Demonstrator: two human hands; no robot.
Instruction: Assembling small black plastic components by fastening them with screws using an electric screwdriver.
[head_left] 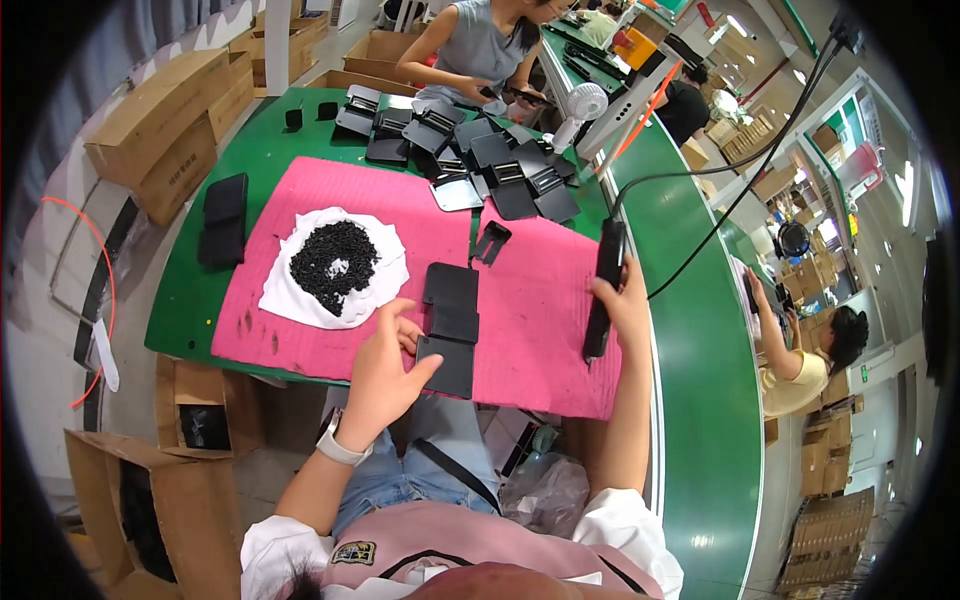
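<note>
A black hinged plastic plate [453, 300], unfolded in steps, lies on the pink foam mat [540, 300] in front of me. My left hand [385, 362] is at its lower left edge, the thumb over the near panel and the other fingers curled beside it. In my right hand [624, 308] is a black corded electric screwdriver [601, 290], tip down near the mat's right edge. Left of the plate, a heap of small black parts [325, 265], too small to name, lies on a white cloth [390, 262]. A small black forked bracket [491, 242] rests beyond the plate.
Several black hinged stands [490, 150] are piled at the table's far side, near a seated co-worker [480, 50] and a white fan [585, 103]. Another black piece [223, 220] lies at left. The screwdriver's cable [715, 170] rises rightward over a green bench [700, 400]. Cardboard boxes [165, 120] stand left.
</note>
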